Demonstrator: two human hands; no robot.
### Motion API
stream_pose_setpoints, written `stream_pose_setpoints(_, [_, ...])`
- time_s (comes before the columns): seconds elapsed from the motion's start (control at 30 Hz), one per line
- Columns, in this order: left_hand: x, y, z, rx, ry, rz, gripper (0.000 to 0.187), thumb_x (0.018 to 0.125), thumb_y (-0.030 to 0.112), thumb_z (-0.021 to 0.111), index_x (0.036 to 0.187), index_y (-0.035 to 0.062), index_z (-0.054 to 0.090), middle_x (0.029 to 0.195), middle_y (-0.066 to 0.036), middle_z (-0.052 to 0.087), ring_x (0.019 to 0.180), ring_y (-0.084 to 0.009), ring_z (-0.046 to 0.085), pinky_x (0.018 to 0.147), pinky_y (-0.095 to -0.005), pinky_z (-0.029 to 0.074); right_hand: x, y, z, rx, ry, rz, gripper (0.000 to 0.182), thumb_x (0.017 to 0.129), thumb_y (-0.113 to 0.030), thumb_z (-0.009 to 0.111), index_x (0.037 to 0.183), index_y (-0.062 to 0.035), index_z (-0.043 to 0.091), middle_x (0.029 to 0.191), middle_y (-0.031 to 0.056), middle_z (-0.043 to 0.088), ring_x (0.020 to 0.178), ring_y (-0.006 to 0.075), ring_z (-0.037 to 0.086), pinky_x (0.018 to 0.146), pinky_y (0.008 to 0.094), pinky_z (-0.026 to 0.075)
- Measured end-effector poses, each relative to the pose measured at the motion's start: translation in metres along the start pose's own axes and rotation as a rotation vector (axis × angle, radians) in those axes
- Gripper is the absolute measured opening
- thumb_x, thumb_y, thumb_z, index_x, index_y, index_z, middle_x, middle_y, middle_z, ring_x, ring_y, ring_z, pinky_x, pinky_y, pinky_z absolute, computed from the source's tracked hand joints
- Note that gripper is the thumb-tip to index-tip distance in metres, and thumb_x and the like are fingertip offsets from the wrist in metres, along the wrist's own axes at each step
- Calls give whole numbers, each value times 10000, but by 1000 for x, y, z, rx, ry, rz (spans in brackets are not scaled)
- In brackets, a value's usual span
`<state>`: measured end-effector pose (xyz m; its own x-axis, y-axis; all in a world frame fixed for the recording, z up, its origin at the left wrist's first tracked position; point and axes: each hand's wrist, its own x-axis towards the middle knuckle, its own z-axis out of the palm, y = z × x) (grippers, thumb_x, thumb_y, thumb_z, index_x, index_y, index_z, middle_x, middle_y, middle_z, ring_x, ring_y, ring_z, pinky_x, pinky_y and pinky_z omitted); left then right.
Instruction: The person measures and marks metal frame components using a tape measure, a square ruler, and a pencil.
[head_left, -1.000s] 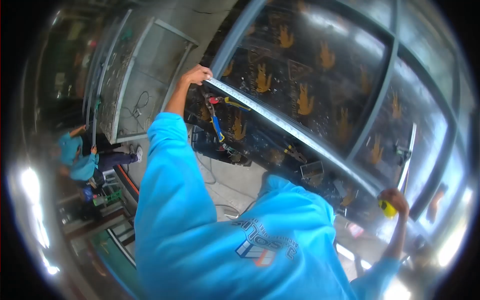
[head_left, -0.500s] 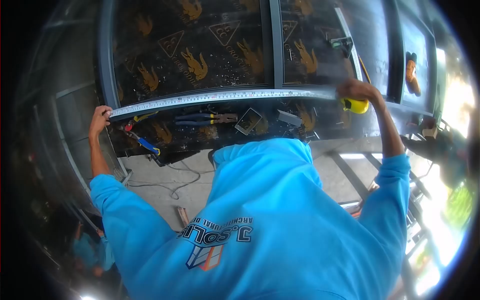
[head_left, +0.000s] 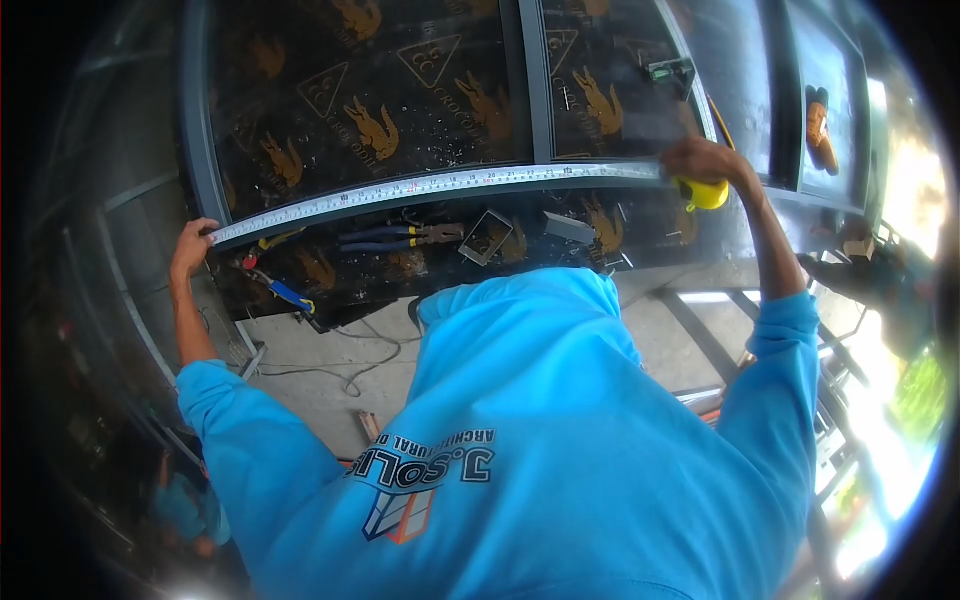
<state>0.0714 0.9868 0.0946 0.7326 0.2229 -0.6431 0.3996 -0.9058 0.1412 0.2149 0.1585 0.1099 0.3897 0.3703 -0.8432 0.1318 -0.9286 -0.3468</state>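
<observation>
A measuring tape's blade [head_left: 430,184] stretches along the near bar of a dark metal frame [head_left: 537,90]. My left hand [head_left: 194,243] is closed on the blade's end at the frame's left corner. Near the bar's right part, my right hand [head_left: 697,160] is closed on the blade and the yellow tape case [head_left: 706,194], which hangs just below the fingers. The hand partly hides where the blade meets the case.
Below the bar lie blue-handled pliers [head_left: 400,238], a square metal piece [head_left: 487,238], a short grey profile [head_left: 570,228] and a red-and-blue tool [head_left: 285,292]. Orange-and-black gloves [head_left: 820,130] rest at the right. A cable [head_left: 350,375] runs over the floor.
The frame, tape and tools have shifted slightly left in view. Both hands keep their grip on the tape, and its blade stays stretched along the bar.
</observation>
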Motion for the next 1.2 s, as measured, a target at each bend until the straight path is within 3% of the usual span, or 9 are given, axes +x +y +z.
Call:
stream_pose_setpoints(0.13, [3, 124, 17, -119, 497, 3, 235, 812, 218, 620, 998, 78, 653, 926, -124, 656, 910, -272, 632, 805, -356, 481, 7, 14, 8, 28, 50, 6, 351, 792, -279, 544, 1007, -45, 691, 1008, 109, 672, 850, 221, 634, 783, 374, 492])
stream_pose_setpoints(0.2, [-8, 218, 40, -95, 542, 273, 262, 830, 297, 623, 934, 62, 673, 885, -131, 667, 840, -273, 646, 752, -346, 486, 2, 6, 6, 30, 47, 32, 348, 791, -280, 549, 1013, -54, 692, 1006, 106, 673, 849, 219, 634, 785, 374, 492])
stream_pose_setpoints(0.33, [-18, 377, 93, -443, 78, 451, 420, 809, 453, 642, 885, 42, 680, 755, -98, 660, 739, -182, 634, 646, -298, 474, -9, -12, 2, -12, 86, 59, 296, 850, -231, 495, 972, -15, 657, 990, 144, 656, 874, 260, 634, 834, 385, 492])
stream_pose_setpoints(0.47, [12, 465, 131, -694, 281, 559, 868, 671, 581, 725, 1155, -103, 498, 1132, -296, 544, 1050, -349, 565, 873, -387, 466, 16, 33, 22, -168, 13, -171, 249, 866, -198, 477, 927, -29, 650, 900, 151, 641, 813, 275, 627, 802, 383, 496])
stream_pose_setpoints(0.57, [50, 495, 142, -579, 334, 496, 1057, 630, 621, 737, 1232, -169, 378, 1059, -316, 559, 948, -340, 598, 813, -406, 487, 6, 24, 14, -53, 160, -200, 245, 834, -216, 520, 939, -62, 677, 876, 162, 660, 849, 312, 630, 822, 410, 479])
stream_pose_setpoints(0.67, [23, 512, 122, -491, 153, 470, 791, 651, 628, 719, 950, -76, 518, 860, -246, 595, 835, -324, 618, 724, -406, 487, -21, -10, 0, 58, 154, 23, 321, 769, -244, 558, 1002, -60, 682, 930, 157, 676, 868, 303, 643, 798, 366, 490])
stream_pose_setpoints(0.93, [-6, 501, 119, -376, -449, 440, 522, 742, 477, 696, 874, -28, 687, 745, -168, 667, 715, -264, 650, 678, -362, 488, -27, -14, 7, 60, 200, -77, 327, 778, -246, 541, 995, -50, 687, 941, 148, 677, 860, 294, 640, 776, 353, 494])
stream_pose_setpoints(1.07, [13, 489, 154, -144, -134, 904, 639, 728, 596, 656, 570, -22, 611, 492, -153, 535, 440, -248, 522, 448, -382, 415, 7, 22, 22, -193, 292, -103, 233, 791, -240, 546, 838, -57, 682, 840, 153, 668, 781, 312, 642, 744, 396, 498])
stream_pose_setpoints(1.2, [1, 492, 149, -317, -433, 561, 596, 710, 560, 702, 608, -25, 649, 521, -137, 568, 486, -205, 559, 439, -365, 394, -13, -4, 15, -6, 214, -68, 305, 825, -233, 535, 985, -15, 674, 951, 174, 665, 886, 292, 632, 814, 373, 478])
